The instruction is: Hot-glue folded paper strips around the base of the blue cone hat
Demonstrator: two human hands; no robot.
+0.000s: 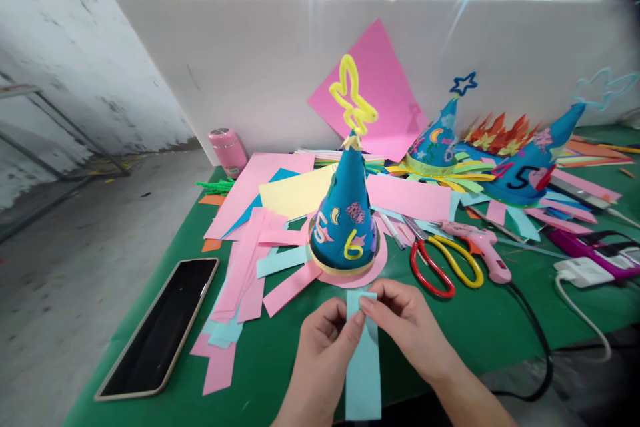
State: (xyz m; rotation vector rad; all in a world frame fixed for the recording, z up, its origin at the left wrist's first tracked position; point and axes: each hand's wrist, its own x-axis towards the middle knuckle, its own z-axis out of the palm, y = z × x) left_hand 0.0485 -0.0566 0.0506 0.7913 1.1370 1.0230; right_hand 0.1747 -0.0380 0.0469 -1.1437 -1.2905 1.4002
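Observation:
A light blue paper strip (363, 373) lies lengthwise on the green table (480, 327) in front of me. My left hand (323, 347) and my right hand (405, 320) both pinch its far end, where the paper is folded over. Just beyond them stands a blue cone party hat (346, 213) with a yellow pipe-cleaner star on top and the number 6 on its side. It sits on a pink paper disc with pink and blue strips fanned around it.
A phone (160, 327) lies at the left table edge. Red and yellow scissors (443, 263), a pink glue gun (480, 247) and a white power strip (587, 270) are to the right. Two more decorated hats (435, 143) stand at the back by a white board, beside a pink bottle (227, 150).

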